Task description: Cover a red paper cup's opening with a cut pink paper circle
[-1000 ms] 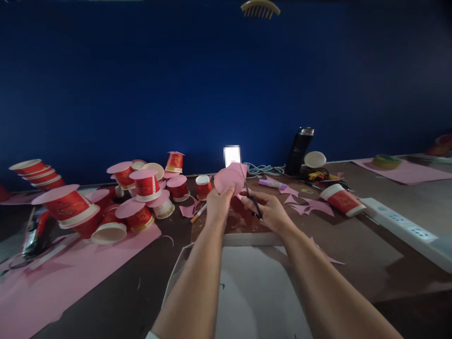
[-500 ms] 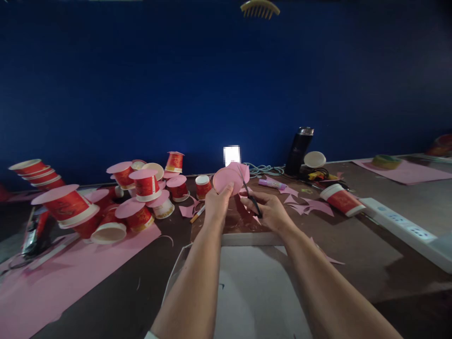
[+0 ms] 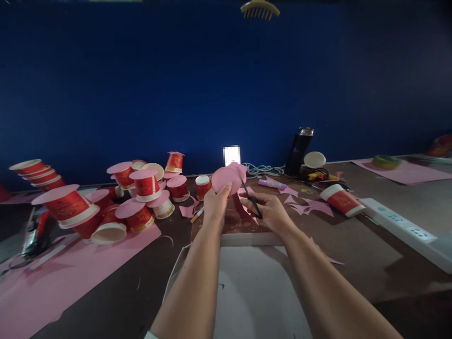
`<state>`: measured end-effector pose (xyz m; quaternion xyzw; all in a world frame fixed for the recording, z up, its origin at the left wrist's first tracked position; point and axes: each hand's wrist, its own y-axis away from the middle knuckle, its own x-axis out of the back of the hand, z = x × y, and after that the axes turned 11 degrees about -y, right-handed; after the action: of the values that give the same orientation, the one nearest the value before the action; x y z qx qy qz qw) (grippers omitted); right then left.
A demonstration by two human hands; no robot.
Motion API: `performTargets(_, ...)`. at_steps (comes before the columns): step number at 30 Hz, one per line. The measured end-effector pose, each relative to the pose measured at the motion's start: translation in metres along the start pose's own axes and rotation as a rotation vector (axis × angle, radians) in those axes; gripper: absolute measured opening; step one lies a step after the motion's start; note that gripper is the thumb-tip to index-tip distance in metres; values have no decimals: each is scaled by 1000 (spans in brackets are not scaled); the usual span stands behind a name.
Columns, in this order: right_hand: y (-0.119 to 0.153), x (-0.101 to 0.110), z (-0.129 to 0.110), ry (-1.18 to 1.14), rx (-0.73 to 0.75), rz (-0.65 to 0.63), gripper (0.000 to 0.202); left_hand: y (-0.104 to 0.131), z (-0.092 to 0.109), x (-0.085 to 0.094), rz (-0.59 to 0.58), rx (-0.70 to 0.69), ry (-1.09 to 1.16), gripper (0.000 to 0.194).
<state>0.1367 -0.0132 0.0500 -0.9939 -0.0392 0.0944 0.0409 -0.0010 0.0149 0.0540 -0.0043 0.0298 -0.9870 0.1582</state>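
Observation:
My left hand [image 3: 216, 202] pinches a pink paper disc [image 3: 226, 180], its thumb lying on the face; a loose flap sticks up at the upper right edge. In my right hand [image 3: 270, 209] are black-handled scissors [image 3: 253, 201], their blades at the disc's right edge. Whatever may be behind the disc is hidden. Pink paper scraps [image 3: 298, 207] lie to the right of my hands. Left of them stand and lie several red paper cups [image 3: 145, 187], many with pink discs on their ends. A small red cup [image 3: 203, 187] stands just behind my left hand.
A white box [image 3: 254, 282] lies under my forearms. Pink sheets [image 3: 106, 263] cover the left side. Toward the right are a black flask [image 3: 299, 150], a purple tube [image 3: 271, 184], a tipped red cup [image 3: 342, 200], a white power strip [image 3: 399, 226] and a tape roll [image 3: 386, 162].
The disc and my left hand have shifted slightly left. The flap at the disc's upper right looks smaller beside the scissor blades. My right hand has barely moved.

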Motion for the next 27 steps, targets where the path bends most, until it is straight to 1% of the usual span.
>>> performTargets(4, -1, 1, 3, -28, -10, -8, 54, 0, 0, 0, -1, 14, 7, 36)
performTargets(9, 2, -3, -6, 20, -13, 2, 57, -1, -1, 0, 5, 7, 11, 37)
performTargets(12, 4, -5, -9, 6, -36, 3, 58, -4, -5, 0, 14, -1, 17, 36)
performTargets(15, 3, -4, -7, -28, -51, 2, 57, -7, -10, 0, 10, -12, 23, 35)
performTargets(18, 1, -2, -4, -14, -45, -3, 55, -9, -12, 0, 10, -1, 44, 36)
performTargets(22, 1, -1, -3, 42, -12, -6, 56, -8, -8, -2, 23, 44, 75, 37)
performTargets(27, 1, -2, -2, 1, -53, -28, 59, -4, -2, -1, 16, 64, 78, 41)
